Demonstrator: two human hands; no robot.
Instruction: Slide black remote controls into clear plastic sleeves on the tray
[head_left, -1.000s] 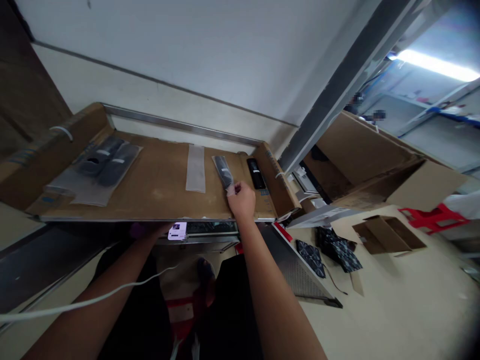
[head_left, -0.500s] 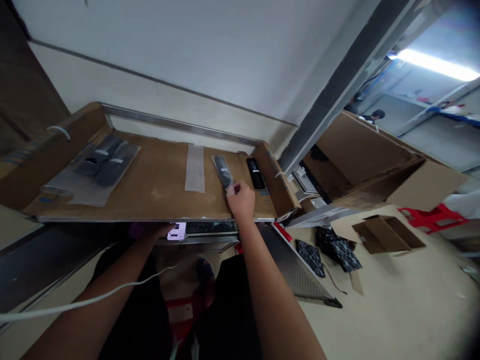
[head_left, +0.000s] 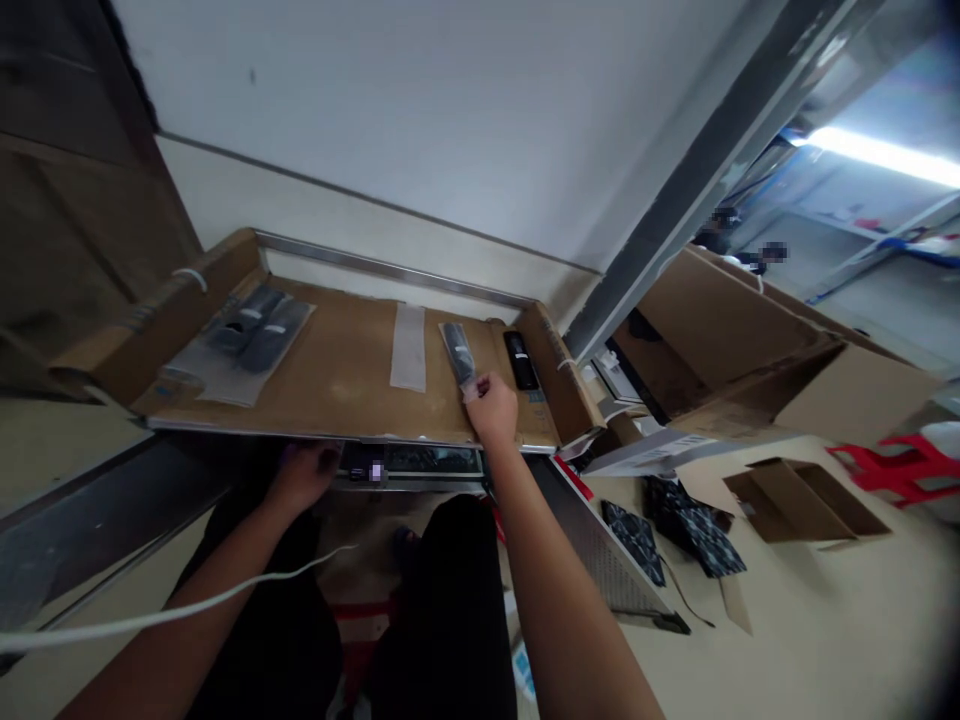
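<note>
My right hand (head_left: 495, 405) pinches the near end of a clear plastic sleeve around a slim dark device (head_left: 458, 350), which looks like a remote control and lies on the cardboard-lined shelf (head_left: 345, 370). Just right of it lies an unbagged black device (head_left: 520, 360) with a small white label. To the left of the bagged one is a flat, whitish plastic sleeve (head_left: 409, 348). Below the shelf's front edge is my left hand (head_left: 301, 478), its fingers in shadow and blurred, beside a dark drawer or tray (head_left: 427, 460) with a small bright patch.
Several dark devices in clear bags (head_left: 251, 335) lie at the shelf's left end. A white cable (head_left: 202, 603) crosses my left forearm. To the right stand a large open carton (head_left: 727, 330), a smaller box (head_left: 806, 500), dark patterned pieces (head_left: 694, 525) and a red stool (head_left: 896, 470).
My left hand has drawn back, showing more of itself, and the lit white-purple item beside it has shrunk to a small patch. My right hand keeps its pinch; the view has shifted.
</note>
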